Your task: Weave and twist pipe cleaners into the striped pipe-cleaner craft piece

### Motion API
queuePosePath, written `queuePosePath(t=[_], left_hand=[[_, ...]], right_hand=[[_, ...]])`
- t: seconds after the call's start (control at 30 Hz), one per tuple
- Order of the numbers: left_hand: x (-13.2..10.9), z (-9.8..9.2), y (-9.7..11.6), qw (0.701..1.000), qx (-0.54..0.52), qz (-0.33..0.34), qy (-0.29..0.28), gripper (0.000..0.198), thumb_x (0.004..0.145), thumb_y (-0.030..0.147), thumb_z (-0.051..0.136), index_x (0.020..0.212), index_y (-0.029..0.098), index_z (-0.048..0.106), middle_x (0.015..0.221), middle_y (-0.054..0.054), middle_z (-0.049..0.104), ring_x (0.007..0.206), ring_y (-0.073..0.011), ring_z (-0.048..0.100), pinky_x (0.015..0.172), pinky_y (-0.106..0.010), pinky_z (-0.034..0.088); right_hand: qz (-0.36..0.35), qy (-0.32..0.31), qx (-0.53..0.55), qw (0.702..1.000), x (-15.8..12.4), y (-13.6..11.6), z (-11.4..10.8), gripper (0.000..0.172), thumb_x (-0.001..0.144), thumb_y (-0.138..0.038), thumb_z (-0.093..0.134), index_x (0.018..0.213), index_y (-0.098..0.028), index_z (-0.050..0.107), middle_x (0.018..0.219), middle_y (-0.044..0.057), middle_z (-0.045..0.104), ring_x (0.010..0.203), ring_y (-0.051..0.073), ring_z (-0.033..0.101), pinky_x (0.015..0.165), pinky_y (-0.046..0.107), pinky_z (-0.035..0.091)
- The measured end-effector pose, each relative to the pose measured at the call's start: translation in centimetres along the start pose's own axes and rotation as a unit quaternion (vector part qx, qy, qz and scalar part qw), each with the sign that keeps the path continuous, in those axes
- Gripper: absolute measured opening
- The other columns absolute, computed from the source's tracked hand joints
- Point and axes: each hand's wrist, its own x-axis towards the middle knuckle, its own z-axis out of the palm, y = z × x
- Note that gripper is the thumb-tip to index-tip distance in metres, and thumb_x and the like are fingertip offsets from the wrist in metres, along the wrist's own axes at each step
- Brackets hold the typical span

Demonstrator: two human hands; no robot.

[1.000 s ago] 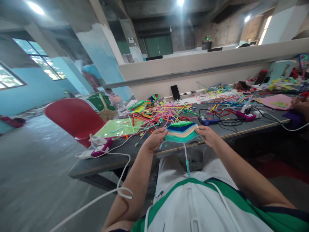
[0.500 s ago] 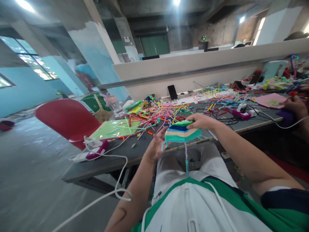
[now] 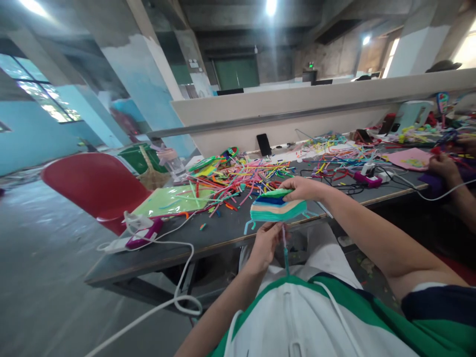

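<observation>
A fuzzy striped panel of green, navy, peach and teal [image 3: 278,211] hangs above the dark grey desk's [image 3: 219,234] front edge, its upper right pinched by the right hand [image 3: 302,189]. The left hand [image 3: 268,240] — fingers narrowed — is at the lilac-and-teal tail [image 3: 286,254] below; its grip is unclear. Beyond, a clear plastic cup [image 3: 175,168] nears a green bin [image 3: 136,161], contents indistinct. Half a second ago, the left hand was by the panel's left edge.

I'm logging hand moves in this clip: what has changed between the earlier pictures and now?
The left hand let go of the striped pipe-cleaner piece at its left end and moved down and right to the lilac stem hanging below, which it appears to pinch. The right hand went from the right end to the upper edge, holding it. The black phone and red chair stayed put.
</observation>
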Motion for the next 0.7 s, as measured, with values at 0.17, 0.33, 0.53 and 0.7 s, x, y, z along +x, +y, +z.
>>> queuePosePath(t=[0.17, 0.33, 0.53, 0.7], left_hand=[[-0.1, 1.7, 0.3, 0.999, 0.016, 0.015, 0.032, 0.026, 0.064, 0.033, 0.078, 0.079, 0.015, 0.065, 0.066, -0.001, 0.063, 0.057, -0.0123, 0.057, 0.053, -0.024, 0.045], [-0.1, 2.0, 0.6, 0.999, 0.027, 0.028, 0.03, 0.024, 0.065, 0.034, 0.076, 0.076, 0.016, 0.065, 0.066, -0.001, 0.06, 0.058, -0.0123, 0.055, 0.054, -0.025, 0.044], [-0.2, 1.9, 0.5, 0.998, 0.054, 0.037, 0.013, 0.02, 0.071, 0.034, 0.071, 0.071, 0.017, 0.06, 0.063, 0.0, 0.059, 0.054, -0.0118, 0.052, 0.052, -0.025, 0.04], [-0.2, 1.9, 0.6, 0.996, 0.077, 0.031, 0.018, 0.02, 0.073, 0.034, 0.068, 0.069, 0.018, 0.058, 0.063, -0.001, 0.058, 0.055, -0.0123, 0.051, 0.054, -0.026, 0.04]], right_hand=[[-0.004, -0.016, -0.022, 1.0, 0.5, -0.8, -0.4, 0.024, 0.064, -0.026, 0.069, 0.085, -0.015, 0.069, 0.069, -0.004, 0.064, 0.059, 0.01, 0.055, 0.056, 0.019, 0.041], [0.001, -0.044, 0.002, 0.999, 1.4, -1.9, -0.4, 0.026, 0.062, -0.024, 0.07, 0.086, -0.015, 0.07, 0.069, -0.003, 0.066, 0.058, 0.009, 0.056, 0.057, 0.019, 0.043], [-0.023, -0.036, 0.011, 0.999, 2.0, -2.0, 0.0, 0.031, 0.06, -0.017, 0.068, 0.09, -0.016, 0.073, 0.073, -0.003, 0.069, 0.062, 0.01, 0.059, 0.06, 0.02, 0.046], [-0.017, -0.048, 0.04, 0.998, 1.9, -1.8, 0.1, 0.029, 0.06, -0.02, 0.068, 0.088, -0.016, 0.074, 0.071, -0.003, 0.07, 0.06, 0.01, 0.06, 0.059, 0.02, 0.047]])
